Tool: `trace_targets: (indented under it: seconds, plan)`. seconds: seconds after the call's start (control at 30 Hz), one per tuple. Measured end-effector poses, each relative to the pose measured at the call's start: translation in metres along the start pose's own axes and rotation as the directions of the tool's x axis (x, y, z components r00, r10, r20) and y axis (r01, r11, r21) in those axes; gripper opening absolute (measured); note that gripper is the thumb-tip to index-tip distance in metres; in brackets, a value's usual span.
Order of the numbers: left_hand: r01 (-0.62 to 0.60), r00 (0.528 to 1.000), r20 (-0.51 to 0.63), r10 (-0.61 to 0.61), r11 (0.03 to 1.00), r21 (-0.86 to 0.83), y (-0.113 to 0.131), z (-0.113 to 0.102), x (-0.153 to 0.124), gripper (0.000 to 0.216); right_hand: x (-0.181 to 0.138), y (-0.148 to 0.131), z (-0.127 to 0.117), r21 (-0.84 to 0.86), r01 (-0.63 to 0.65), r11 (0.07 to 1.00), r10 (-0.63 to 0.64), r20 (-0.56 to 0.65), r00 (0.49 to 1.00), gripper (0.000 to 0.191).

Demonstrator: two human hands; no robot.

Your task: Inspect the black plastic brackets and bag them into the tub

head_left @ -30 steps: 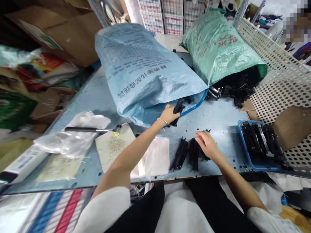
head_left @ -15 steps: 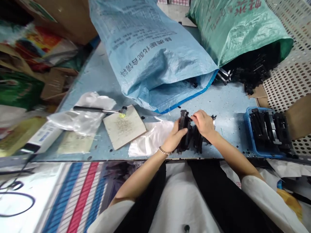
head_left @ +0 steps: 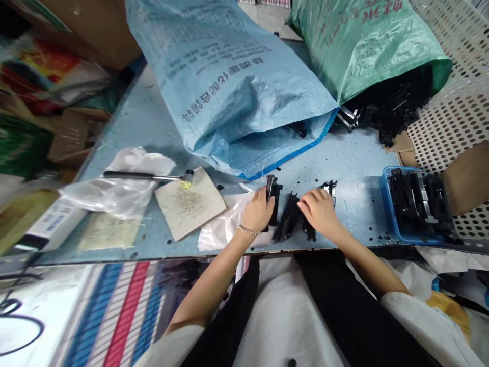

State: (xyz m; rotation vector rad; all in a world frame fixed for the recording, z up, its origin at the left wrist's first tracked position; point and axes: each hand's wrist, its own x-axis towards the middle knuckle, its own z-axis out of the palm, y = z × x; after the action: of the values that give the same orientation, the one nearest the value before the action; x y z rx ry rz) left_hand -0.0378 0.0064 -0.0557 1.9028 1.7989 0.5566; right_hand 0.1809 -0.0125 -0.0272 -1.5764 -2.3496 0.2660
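My left hand (head_left: 258, 210) is closed around a long black plastic part (head_left: 272, 196), held upright over a crumpled white plastic bag (head_left: 216, 224). More black parts (head_left: 287, 216) of the same look lie on the bench between my two hands. My right hand (head_left: 318, 208) is closed, its fingers curled down over another black part (head_left: 308, 230). What its fingertips pinch, if anything, is hidden. Just beyond that hand is a part with a shiny metal strip (head_left: 330, 189).
A blue woven sack (head_left: 244, 92) and a green sack (head_left: 367, 51) spilling black parts (head_left: 397, 112) lie at the back. At right, a blue basket (head_left: 389, 214) holds several parts. A hammer (head_left: 153, 176) rests across a plastic bag and a pale board (head_left: 191, 204) at left.
My left hand has moved left with the black part, away from my right hand. Black parts now show on the bench between them. The view has shifted slightly.
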Motion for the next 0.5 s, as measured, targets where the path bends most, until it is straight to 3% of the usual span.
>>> trace_targets:
  seconds: [0.07, 0.13, 0.23, 0.33, 0.5]
  plan:
    - [0.066, 0.989, 0.122, -0.082, 0.99, 0.124, 0.005, 0.01, -0.012, 0.051, 0.0, 0.023, 0.0, -0.061, -0.104, 0.993, 0.1, -0.066, 0.993, 0.028]
    - [0.066, 0.972, 0.209, -0.106, 0.98, 0.188, 0.016, 0.019, -0.024, 0.05, -0.002, 0.041, 0.004, -0.071, -0.13, 0.989, 0.124, -0.079, 0.989, 0.031]
    - [-0.054, 0.975, 0.221, 0.006, 0.976, 0.212, 0.035, 0.021, -0.017, 0.04, -0.007, 0.057, 0.012, -0.024, -0.088, 0.996, 0.085, -0.092, 0.992, 0.03]
    - [-0.187, 0.976, 0.133, 0.172, 0.976, 0.11, 0.051, 0.013, 0.045, 0.032, -0.009, 0.06, 0.014, 0.048, -0.042, 0.998, 0.05, -0.177, 0.983, 0.026]
    - [-0.233, 0.971, 0.024, 0.236, 0.969, -0.085, 0.082, 0.0, 0.212, 0.044, -0.006, 0.051, 0.005, 0.153, 0.009, 0.988, 0.036, -0.285, 0.958, 0.022]
